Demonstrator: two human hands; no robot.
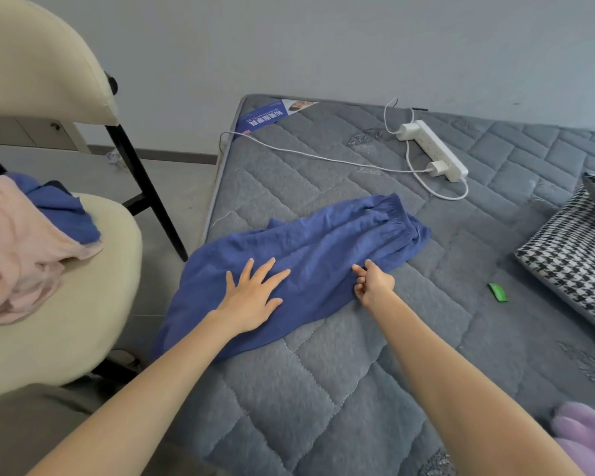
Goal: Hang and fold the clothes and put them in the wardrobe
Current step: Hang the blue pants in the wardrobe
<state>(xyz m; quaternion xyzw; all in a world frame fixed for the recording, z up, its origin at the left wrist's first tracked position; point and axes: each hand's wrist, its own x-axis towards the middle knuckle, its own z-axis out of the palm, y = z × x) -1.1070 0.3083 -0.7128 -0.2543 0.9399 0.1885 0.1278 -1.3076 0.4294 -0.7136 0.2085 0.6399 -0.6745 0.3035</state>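
Blue trousers [327, 249] lie spread across the grey quilted mattress [323, 389], the elastic waistband toward the far right and the legs hanging over the left edge. My left hand [253, 295] lies flat on the cloth with fingers spread, pressing it down. My right hand [373, 283] has curled fingers and pinches the near edge of the trousers. On the cream chair [66, 304] at the left lie a pink garment [18, 249] and another blue garment [59, 207].
A white power strip [433, 151] with plugs and cables lies at the back of the mattress. A houndstooth pillow [574, 255] sits at the right, a small green object [498, 292] beside it. A purple cloth [588, 438] shows bottom right. A blue leaflet [265, 116] lies at the mattress corner.
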